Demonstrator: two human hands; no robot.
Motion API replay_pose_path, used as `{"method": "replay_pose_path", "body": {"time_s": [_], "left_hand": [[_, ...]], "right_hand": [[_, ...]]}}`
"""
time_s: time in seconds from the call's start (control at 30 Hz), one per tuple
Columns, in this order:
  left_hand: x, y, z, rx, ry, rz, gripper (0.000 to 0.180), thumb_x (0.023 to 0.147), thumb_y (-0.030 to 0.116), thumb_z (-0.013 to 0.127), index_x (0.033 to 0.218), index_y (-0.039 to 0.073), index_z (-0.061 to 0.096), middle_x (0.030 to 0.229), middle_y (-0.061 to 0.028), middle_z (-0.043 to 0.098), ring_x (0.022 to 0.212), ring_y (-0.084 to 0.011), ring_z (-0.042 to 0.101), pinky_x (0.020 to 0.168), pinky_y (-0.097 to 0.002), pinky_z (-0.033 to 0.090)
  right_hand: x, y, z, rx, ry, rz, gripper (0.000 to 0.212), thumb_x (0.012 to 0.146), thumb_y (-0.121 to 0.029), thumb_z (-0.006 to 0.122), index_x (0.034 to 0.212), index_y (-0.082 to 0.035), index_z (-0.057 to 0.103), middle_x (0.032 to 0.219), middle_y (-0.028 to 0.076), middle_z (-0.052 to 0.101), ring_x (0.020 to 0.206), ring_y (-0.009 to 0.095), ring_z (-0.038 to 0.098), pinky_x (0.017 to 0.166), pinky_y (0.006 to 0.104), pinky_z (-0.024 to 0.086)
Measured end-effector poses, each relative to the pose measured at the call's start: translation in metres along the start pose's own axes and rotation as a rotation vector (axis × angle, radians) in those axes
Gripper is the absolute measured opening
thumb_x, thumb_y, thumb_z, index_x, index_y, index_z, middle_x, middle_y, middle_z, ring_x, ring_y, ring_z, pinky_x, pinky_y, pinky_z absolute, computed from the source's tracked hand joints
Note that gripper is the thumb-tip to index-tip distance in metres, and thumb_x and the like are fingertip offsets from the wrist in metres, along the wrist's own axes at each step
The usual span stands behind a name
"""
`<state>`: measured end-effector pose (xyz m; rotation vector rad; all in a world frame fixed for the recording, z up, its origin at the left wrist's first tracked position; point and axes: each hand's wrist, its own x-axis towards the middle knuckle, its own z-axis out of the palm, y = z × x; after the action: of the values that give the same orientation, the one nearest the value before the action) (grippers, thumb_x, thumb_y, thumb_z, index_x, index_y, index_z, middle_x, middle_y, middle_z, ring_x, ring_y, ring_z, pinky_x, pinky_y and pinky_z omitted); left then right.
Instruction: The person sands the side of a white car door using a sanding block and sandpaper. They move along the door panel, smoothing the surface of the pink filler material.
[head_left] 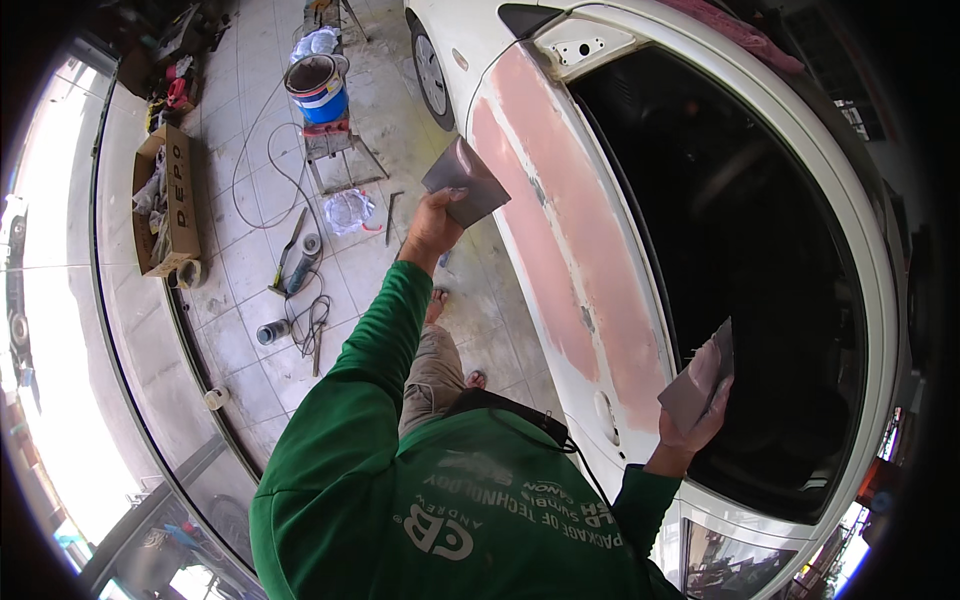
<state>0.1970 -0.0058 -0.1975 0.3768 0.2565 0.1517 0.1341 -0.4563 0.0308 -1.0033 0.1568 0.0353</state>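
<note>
In my left hand (434,226) is a flat grey putty spreader (478,190), with a smear of pink filler on its upper face. It is held up beside the front of the white car door (535,270). My right hand (700,425) grips a second grey spreader (690,388), which carries a thick pink lump of filler (706,362). That one is in front of the dark side window (750,230). Wide pink filler patches (545,265) cover much of the door, with a pale strip running between them. Neither spreader clearly touches the door.
A blue paint bucket (322,105) stands on a small trestle (340,145). An angle grinder (302,265), cords and a hammer-like tool (288,255) lie on the tiled floor. A cardboard box (180,215) of parts sits along the left wall. The door handle (606,415) is near my right arm.
</note>
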Motion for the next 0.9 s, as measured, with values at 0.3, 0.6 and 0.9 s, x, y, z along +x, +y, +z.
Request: {"method": "replay_pose_path", "body": {"time_s": [0.3, 0.6, 0.9], "left_hand": [[0.067, 0.038, -0.022, 0.182, -0.035, -0.189, 0.043, 0.1, 0.013, 0.061, 0.138, -0.007, 0.059, 0.136, -0.0218, 0.067, 0.122, -0.0378, 0.067, 0.108, -0.0514, 0.053], [0.069, 0.013, 0.006, 0.135, -0.211, -0.552, 0.068, 0.101, 0.047, 0.067, 0.15, 0.003, 0.049, 0.142, -0.0181, 0.063, 0.125, -0.0378, 0.066, 0.087, -0.0566, 0.061], [0.185, 0.051, -0.034, 0.541, 0.04, -0.162, 0.051, 0.105, 0.023, 0.061, 0.149, 0.0, 0.049, 0.141, -0.0151, 0.061, 0.126, -0.034, 0.064, 0.102, -0.0548, 0.059]], "right_hand": [[0.053, 0.054, 0.07, 0.054, -0.109, 0.074, 0.061, 0.115, -0.041, 0.04, 0.159, 0.001, 0.04, 0.16, 0.015, 0.05, 0.15, 0.026, 0.045, 0.124, 0.0397, 0.035], [0.053, 0.046, 0.056, 0.005, 0.155, -0.081, 0.054, 0.112, -0.042, 0.047, 0.15, -0.003, 0.054, 0.138, 0.014, 0.068, 0.108, 0.02, 0.075, 0.077, 0.0337, 0.066], [0.009, 0.04, -0.011, -0.659, 0.483, -0.249, 0.054, 0.115, -0.039, 0.039, 0.153, -0.002, 0.049, 0.145, 0.014, 0.063, 0.112, 0.017, 0.071, 0.069, 0.0269, 0.06]]}}
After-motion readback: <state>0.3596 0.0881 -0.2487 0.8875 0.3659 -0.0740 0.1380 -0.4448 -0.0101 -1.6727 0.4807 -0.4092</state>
